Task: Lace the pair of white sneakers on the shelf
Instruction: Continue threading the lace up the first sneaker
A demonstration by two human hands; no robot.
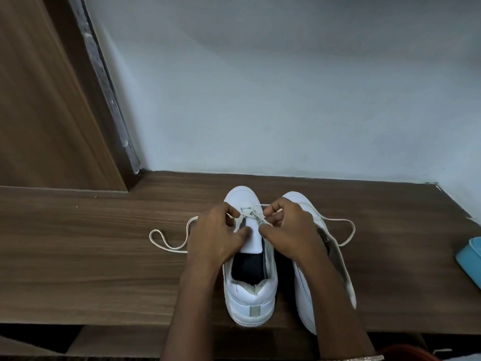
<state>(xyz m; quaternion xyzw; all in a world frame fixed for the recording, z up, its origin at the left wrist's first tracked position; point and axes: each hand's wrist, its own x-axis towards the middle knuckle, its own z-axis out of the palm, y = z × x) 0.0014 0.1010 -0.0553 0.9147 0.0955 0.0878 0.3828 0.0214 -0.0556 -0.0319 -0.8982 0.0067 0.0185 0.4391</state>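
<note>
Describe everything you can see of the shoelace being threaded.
The shoelace is flat, off-white and fabric-looking. It crosses the front eyelets of the left sneaker, threaded only near the toe. The left hand and right hand each pinch it there. Slack loops lie on the wooden shelf, one to each side.

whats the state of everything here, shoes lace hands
left sneaker: upright on the shelf, heel toward the camera, laced only near the toe
right sneaker: beside it, largely hidden, lacing cannot be told
lace: threaded through the left sneaker's front eyelets, slack loops lying on both sides
left hand: pinches the lace at the eyelets
right hand: pinches the lace at the eyelets
blue object: at the shelf's right end, cut off
</note>
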